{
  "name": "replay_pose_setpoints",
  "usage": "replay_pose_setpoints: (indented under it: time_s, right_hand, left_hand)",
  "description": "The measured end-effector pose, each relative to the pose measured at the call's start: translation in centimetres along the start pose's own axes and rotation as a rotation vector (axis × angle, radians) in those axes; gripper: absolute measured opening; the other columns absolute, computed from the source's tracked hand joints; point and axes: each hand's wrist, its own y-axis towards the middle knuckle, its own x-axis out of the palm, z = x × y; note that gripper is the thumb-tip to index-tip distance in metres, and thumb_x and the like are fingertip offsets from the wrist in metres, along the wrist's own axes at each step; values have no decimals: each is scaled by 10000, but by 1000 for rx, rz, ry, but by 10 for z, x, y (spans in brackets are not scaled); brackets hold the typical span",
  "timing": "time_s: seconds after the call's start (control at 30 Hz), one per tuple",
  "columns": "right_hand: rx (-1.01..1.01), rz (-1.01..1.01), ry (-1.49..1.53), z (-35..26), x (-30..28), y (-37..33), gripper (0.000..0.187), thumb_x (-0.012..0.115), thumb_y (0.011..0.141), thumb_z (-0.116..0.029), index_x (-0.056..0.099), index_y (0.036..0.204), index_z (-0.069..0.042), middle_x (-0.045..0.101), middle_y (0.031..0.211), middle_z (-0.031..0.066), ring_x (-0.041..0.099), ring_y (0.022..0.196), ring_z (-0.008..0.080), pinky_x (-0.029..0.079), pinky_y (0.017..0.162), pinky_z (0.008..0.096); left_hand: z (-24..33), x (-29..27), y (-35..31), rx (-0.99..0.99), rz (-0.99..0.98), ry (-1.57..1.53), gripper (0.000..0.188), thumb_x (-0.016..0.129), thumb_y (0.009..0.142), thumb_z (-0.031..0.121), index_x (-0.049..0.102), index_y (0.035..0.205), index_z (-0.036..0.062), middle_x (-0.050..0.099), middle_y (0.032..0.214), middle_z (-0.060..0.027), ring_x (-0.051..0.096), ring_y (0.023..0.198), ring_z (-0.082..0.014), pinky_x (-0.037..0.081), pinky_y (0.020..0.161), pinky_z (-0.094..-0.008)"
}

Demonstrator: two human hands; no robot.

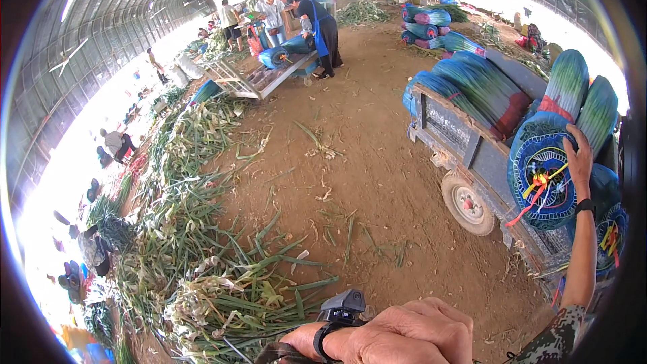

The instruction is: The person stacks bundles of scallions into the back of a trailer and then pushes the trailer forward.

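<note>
My right hand (pixel 579 158), with a dark band on its wrist, rests against the tied round end of a blue mesh sack of green onions (pixel 532 192). Its fingers are stretched out over the netting, beside red and yellow ties. The sack lies at the rear of a trailer (pixel 465 136) heaped with more long onion sacks (pixel 482 87). Low in front of me, my left hand (pixel 421 330) is closed, knuckles up. Whatever its fingers may hold is hidden. A black device (pixel 342 307) is strapped to that wrist.
Loose onion leaves (pixel 202 229) pile along the left. Ahead, people stand around a flat cart (pixel 269 84) bearing sacks. More sacks (pixel 428 23) are stacked at the far right. The trailer's wheel (pixel 467 202) stands on bare dirt (pixel 377 114).
</note>
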Motion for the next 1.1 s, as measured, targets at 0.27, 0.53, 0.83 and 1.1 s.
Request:
replay_pose_setpoints:
  time_s: [0.27, 0.53, 0.83, 1.1]
  right_hand:
    - [-5, 16, 66, 4, 1, 0, 320, 651, 940, -131, 666, 1237, -15, 679, 1282, 135, 620, 1224, 290, 447, 1079, 379]
    - [25, 16, 46, -14, -6, -3, 328, 658, 935, -157, 671, 1230, -13, 679, 1281, 136, 615, 1224, 305, 441, 1080, 384]
    - [42, 23, 61, -33, -13, -2, 317, 676, 920, -146, 677, 1206, -10, 690, 1256, 148, 629, 1201, 314, 450, 1076, 390]
    - [20, 12, 38, -17, -6, 0, 329, 649, 947, -144, 666, 1244, -6, 681, 1286, 136, 616, 1234, 293, 440, 1082, 371]
  left_hand:
    - [19, -13, -5, -177, -23, 30, 138, 761, 915, 122, 677, 893, 14, 650, 825, -72, 634, 667, -160, 530, 558, -273]
    - [20, -25, -19, -346, -31, -11, 243, 760, 920, 180, 619, 862, -9, 598, 806, -87, 585, 662, -167, 549, 556, -302]
    - [27, -19, 5, -277, -394, 94, 634, 739, 779, 723, 670, 776, 92, 668, 736, -22, 653, 603, -194, 476, 516, -292]
    - [22, -34, -9, -426, -389, 90, 673, 751, 709, 757, 682, 804, 95, 650, 728, -4, 641, 590, -170, 469, 509, -291]
